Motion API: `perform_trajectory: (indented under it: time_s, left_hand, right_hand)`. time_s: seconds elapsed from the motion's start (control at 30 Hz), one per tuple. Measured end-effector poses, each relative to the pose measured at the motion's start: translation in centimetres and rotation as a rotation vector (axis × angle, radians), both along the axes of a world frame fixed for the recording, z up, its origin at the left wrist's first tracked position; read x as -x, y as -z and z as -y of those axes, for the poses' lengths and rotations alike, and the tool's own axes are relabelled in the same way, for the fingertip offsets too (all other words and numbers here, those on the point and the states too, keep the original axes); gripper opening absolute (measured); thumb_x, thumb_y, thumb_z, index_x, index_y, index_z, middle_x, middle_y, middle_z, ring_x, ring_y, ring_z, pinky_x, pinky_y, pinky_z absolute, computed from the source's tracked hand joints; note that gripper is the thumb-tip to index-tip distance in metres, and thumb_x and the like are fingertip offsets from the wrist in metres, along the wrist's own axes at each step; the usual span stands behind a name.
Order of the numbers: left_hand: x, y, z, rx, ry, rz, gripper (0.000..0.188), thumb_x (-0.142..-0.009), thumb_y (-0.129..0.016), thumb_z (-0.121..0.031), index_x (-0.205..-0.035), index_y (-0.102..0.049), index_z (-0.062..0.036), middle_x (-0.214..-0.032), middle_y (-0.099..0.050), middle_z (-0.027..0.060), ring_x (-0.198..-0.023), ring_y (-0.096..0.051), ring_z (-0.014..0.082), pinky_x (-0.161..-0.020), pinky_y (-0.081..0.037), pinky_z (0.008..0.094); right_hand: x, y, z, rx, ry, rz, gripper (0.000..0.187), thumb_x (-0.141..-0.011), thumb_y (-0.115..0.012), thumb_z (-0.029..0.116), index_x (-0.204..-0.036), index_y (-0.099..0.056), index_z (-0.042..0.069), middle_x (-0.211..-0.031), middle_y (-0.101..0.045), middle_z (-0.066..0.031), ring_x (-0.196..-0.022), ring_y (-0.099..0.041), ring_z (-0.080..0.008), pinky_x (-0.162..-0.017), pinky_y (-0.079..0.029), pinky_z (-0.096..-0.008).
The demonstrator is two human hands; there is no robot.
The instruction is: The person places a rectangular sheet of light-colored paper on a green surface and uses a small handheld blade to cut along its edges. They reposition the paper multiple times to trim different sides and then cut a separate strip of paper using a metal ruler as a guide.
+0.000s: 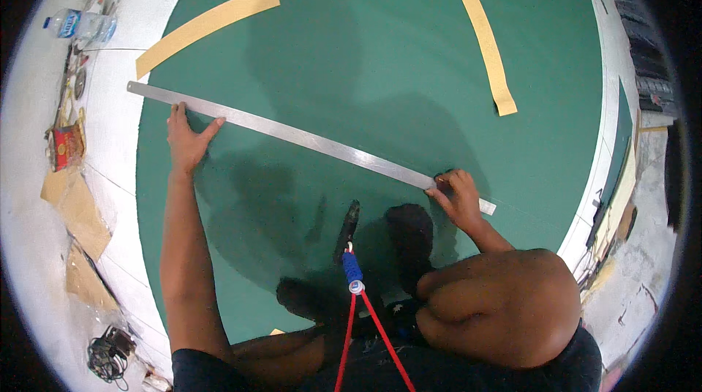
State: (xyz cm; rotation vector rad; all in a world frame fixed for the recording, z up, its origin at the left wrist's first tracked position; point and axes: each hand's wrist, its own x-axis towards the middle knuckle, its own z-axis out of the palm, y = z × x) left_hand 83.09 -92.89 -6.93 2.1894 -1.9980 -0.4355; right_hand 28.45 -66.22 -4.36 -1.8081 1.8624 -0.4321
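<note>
We have a long silver metal ruler point(307, 140), flat on a spread green sheet point(420, 55), slanting upper left to lower right, left end just past the sheet's edge; markings too fine for us to make out.

Green sheet point(409, 48) over white floor point(117, 125), metal ruler point(314, 140) laid aslant, tan strip point(212, 24) left, second strip point(482, 34) right
</note>
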Motion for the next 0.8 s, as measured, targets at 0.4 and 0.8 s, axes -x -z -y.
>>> perform_trajectory:
  time_s: [0.4, 0.8]
  left_hand:
    - [0.6, -0.1, 0.0, 0.044, -0.011, -0.018, 0.116, -0.073, -0.084, -0.063, -0.151, -0.039, 0.01, -0.159, -0.036, 0.0293, -0.148, -0.035, 0.0423, -0.122, -0.031, 0.0498]
    - [-0.1, 0.1, -0.1, 0.046, 0.004, -0.03, 0.111, -0.073, -0.085, -0.061, -0.147, -0.044, 0.0104, -0.154, -0.043, 0.0301, -0.144, -0.041, 0.0435, -0.12, -0.034, 0.0495]
  right_hand:
    - [-0.3, 0.3, 0.4, 0.017, 0.108, 0.039, 0.034, -0.08, -0.086, 0.03, -0.099, -0.07, 0.006, -0.095, -0.065, -0.01, -0.089, -0.059, -0.0321, -0.08, -0.046, -0.0427]
    - [0.4, 0.1, 1.5, -0.066, 0.087, 0.001, 0.035, -0.075, -0.09, 0.028, -0.09, -0.067, 0.006, -0.089, -0.063, -0.0115, -0.087, -0.059, -0.0343, -0.077, -0.046, -0.0437]
